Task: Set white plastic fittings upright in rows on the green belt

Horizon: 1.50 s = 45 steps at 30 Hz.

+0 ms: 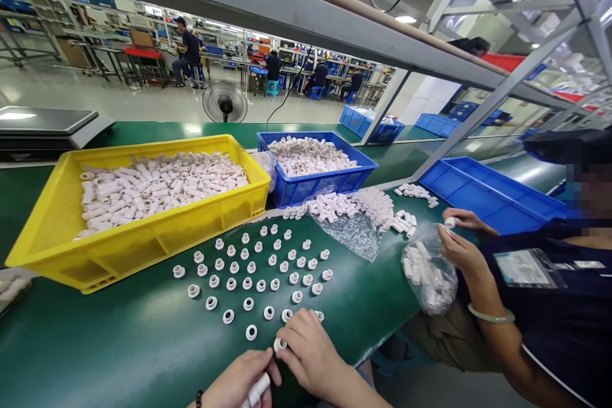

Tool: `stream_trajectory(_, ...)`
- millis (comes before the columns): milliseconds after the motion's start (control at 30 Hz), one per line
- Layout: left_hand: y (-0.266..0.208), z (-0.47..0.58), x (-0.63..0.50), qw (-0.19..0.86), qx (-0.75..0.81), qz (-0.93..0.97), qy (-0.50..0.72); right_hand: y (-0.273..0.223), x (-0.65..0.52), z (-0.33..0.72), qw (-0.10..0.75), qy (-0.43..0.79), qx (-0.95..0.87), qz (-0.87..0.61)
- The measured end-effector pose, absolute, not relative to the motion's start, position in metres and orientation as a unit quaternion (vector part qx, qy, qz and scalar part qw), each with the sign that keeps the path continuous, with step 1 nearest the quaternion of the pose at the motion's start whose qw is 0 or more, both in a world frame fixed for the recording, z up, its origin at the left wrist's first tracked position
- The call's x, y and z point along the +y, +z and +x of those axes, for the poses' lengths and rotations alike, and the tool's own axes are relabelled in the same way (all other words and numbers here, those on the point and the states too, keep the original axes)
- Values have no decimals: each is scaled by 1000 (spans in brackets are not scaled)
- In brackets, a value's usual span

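Note:
At the front edge of the green table, my left hand (241,379) is closed around a white plastic pipe fitting (259,389), partly hidden by my fingers. My right hand (308,347) pinches a white flanged fitting (280,345) close to my left fingertips. Whether the two parts touch, I cannot tell. Beyond my hands, several more flanged fittings (248,304) stand upright in loose rows, open ends up. One of them is partly covered by my right hand.
A yellow bin (162,239) and a blue bin (325,185), both full of white fittings, stand behind. A clear plastic sheet (356,236) lies beside piled fittings (375,205). At right, a co-worker's hands (461,248) hold a fitting above a filled plastic bag (429,277).

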<state>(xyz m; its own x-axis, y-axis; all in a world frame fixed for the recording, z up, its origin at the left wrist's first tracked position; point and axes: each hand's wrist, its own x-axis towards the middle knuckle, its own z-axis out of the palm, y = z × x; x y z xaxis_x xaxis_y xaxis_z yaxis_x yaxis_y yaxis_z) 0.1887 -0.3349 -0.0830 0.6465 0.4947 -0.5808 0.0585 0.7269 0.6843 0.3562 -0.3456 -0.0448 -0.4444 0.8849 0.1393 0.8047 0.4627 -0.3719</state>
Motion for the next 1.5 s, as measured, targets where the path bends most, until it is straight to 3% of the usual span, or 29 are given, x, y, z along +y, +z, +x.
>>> stream_trajectory(200, -77, 184, -331, 838, 357, 403, 94, -52, -343, 357, 119, 145, -817, -545)
stream_trajectory(467, -72, 182, -329, 902, 265, 315, 126, -30, -349, 355, 204, 183, -837, -473)
stream_trajectory(833, -70, 176, -332, 924, 245, 252, 152, -46, -345, 349, 221, 193, -888, -355)
stream_trajectory(1033, -73, 139, -331, 847, 350, 371, 149, -25, -338, 345, 220, 212, -871, -386)
stream_trajectory(1300, -56, 66, -318, 797, 410, 318, 310, -25, -322, 309, 160, 119, -911, -361)
stream_trajectory(1500, -73, 41, -293, 624, 518, 433, 393, -37, -297, 275, 108, 73, -932, -338)
